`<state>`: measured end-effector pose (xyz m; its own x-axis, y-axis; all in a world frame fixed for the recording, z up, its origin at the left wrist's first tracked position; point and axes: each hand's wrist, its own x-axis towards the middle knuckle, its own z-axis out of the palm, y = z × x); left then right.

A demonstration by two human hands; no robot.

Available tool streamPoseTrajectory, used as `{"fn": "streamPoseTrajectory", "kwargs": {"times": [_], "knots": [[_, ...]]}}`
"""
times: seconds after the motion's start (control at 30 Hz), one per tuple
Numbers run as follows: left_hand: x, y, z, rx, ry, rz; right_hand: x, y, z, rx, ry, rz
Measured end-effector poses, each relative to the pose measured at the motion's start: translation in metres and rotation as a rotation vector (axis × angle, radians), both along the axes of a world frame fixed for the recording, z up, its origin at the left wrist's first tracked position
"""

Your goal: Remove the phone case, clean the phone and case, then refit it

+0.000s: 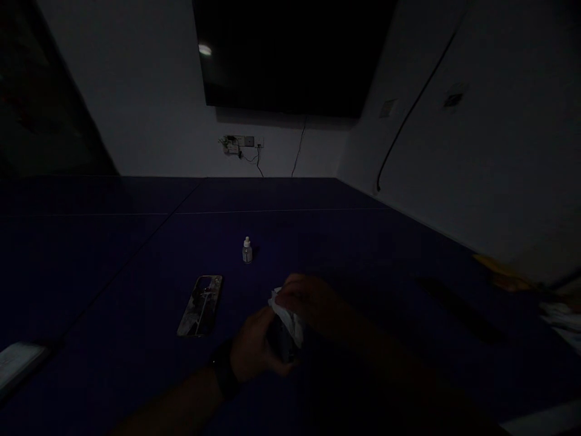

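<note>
Evidently, the 2 hands share 1 object, held close together low in the view. The left hand is curled around a dark phone-like object, thumb along the near edge and fingers at the far side, probably to steady it and leave its upper face free. The right hand pinches a crumpled white cloth and lays it over that face; bunching it under the fingertips likely gives firmer pressure. Whether the cloth is tissue or fabric, I cannot tell.

The object sits between the hands, to the right of a patterned phone case lying flat on the blue surface. Farther out, a small white-capped bottle stands upright, presumably so its contents stay put; it and the case are apart from the hands, perhaps to leave working room yet stay within reach.

As for writing, the bottle seems to bear a label, but its marks are too small and dim to read. The case's print shows no legible words, and no brand can be made out on the held object or the big wall screen.
</note>
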<state>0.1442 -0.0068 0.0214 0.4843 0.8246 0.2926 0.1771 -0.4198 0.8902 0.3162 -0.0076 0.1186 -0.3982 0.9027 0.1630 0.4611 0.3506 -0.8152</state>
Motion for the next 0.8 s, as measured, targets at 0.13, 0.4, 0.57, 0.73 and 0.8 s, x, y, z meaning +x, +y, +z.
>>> {"fn": "streamPoseTrajectory", "kwargs": {"times": [0.13,0.4,0.57,0.73,0.8], "knots": [[0.001,0.001,-0.004,-0.02,-0.027,0.008,0.004,-0.006,-0.007,0.119,0.006,0.065],[0.002,0.003,-0.009,-0.015,-0.027,0.02,0.006,-0.004,-0.022,0.129,0.095,0.051],[0.001,0.005,-0.009,-0.038,-0.012,0.003,-0.006,0.012,-0.022,-0.184,0.108,-0.149],[0.002,0.008,-0.01,0.035,-0.009,0.0,-0.004,0.0,-0.024,0.093,0.164,-0.054],[0.003,0.009,-0.012,0.06,-0.021,-0.014,0.0,-0.006,-0.027,0.225,0.153,0.022]]}}
